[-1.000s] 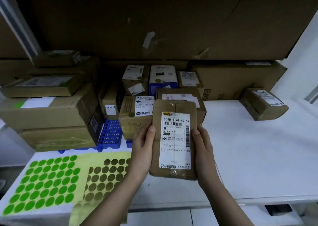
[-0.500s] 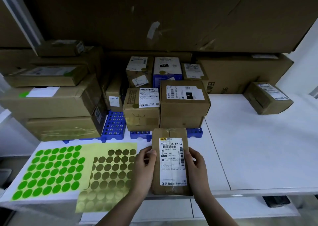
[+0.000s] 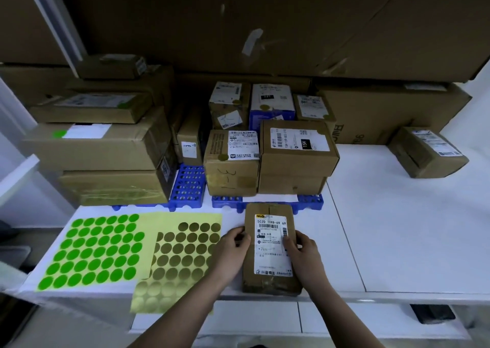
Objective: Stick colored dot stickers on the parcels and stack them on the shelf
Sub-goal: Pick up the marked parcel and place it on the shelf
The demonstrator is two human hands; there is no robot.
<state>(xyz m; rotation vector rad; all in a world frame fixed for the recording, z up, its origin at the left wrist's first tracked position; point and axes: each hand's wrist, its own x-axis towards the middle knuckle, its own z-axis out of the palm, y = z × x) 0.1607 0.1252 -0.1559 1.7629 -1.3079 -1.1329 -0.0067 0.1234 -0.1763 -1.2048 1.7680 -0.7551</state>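
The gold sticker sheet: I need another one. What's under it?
The gold sticker sheet overlaps the green sticker sheet's yellow edge and the white shelf; anything else beneath is hidden.

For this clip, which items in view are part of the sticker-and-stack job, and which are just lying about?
Part of the job:
- flat parcel, held by the left hand and right hand
- green dot sheet
- gold dot sheet
- stacked parcels at the back
- white shelf

Lying about:
- blue racks under the boxes
- big carton behind
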